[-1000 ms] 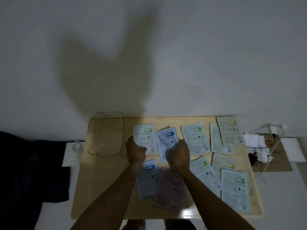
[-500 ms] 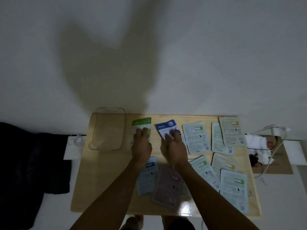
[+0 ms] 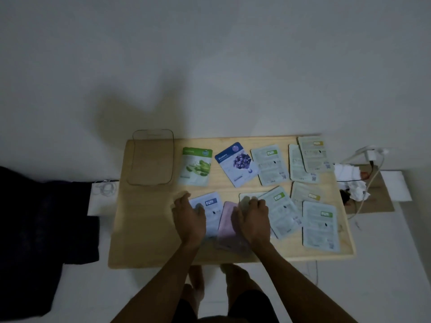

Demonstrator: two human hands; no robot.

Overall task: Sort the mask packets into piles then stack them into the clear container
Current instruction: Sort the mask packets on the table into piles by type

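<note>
The clear container (image 3: 151, 157) stands at the table's far left. To its right lie a green packet (image 3: 197, 166) and a blueberry packet (image 3: 236, 163), both face up. My left hand (image 3: 189, 215) pinches the left edge of a face-down blue-label packet (image 3: 210, 206) in the near row. My right hand (image 3: 253, 217) curls its fingers over the top edge of a pale face-down packet (image 3: 246, 197). A pink packet (image 3: 229, 224) lies between my hands, partly under both. Several face-down packets lie to the right, among them a green-label packet (image 3: 269, 164) and a yellow-label packet (image 3: 313, 153).
The wooden table (image 3: 144, 229) has bare wood at its near left. A crumpled white cloth (image 3: 349, 180), a charger and cables sit off the right edge. Dark fabric (image 3: 42, 229) lies on the floor to the left. The wall is right behind the table.
Both hands turned the green and blueberry packets face up in the far row, let them go, then drew back to the near row and took hold of two face-down packets.
</note>
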